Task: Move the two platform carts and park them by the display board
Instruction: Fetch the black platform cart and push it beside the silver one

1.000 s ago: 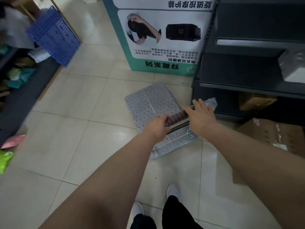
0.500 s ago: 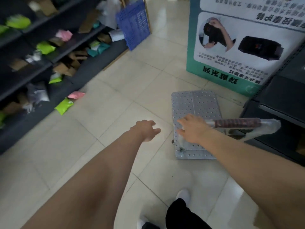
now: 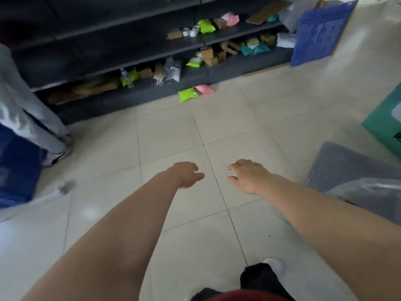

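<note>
Dark shelves (image 3: 138, 55) ahead, green packet (image 3: 187, 94) and pink packet (image 3: 204, 89) on floor (image 3: 173, 135). Another person's legs (image 3: 32, 118) left. Cart (image 3: 347, 166) far right beside display board (image 3: 384, 124). My left hand (image 3: 186, 173) and right hand (image 3: 247, 175) outstretched, fingers loosely spread, holding nothing.

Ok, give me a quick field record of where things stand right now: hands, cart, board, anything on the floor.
left hand: empty, fingers loosely spread, above bare floor tiles
right hand: empty, open, touching nothing
platform cart: grey deck at right edge, beside the display board, unheld
display board: green corner visible at far right
second cart: not identifiable in view
floor: green packet and pink packet lying by the shelf base
bystander: legs at left
</note>
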